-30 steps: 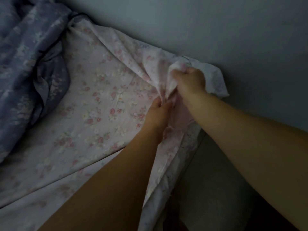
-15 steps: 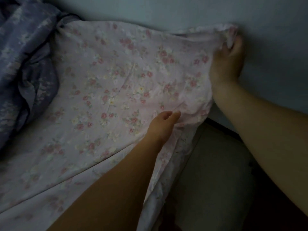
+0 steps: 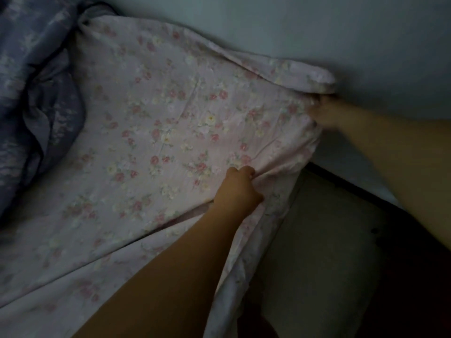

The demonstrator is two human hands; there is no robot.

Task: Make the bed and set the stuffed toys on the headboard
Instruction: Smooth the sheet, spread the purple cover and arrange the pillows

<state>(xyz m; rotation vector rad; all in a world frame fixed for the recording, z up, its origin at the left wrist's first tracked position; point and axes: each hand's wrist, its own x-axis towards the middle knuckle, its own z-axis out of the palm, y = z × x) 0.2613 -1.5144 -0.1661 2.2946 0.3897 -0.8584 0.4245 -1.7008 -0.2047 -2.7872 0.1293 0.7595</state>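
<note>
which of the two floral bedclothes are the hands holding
The pink floral sheet: the left hand and right hand both grip it near the wall. The blue floral duvet lies bunched and untouched at the far left.

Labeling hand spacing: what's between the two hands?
In the head view, only the pink floral sheet: a taut corner stretch runs from the left hand to the right hand. Both grip it.

bed [image 3: 317, 252]: bare pale mattress side shows at its corner by the wall | on it: pink floral sheet [image 3: 170, 132] spread across the top, edge hanging over the side | blue floral quilt [image 3: 31, 98] bunched at far left
</note>
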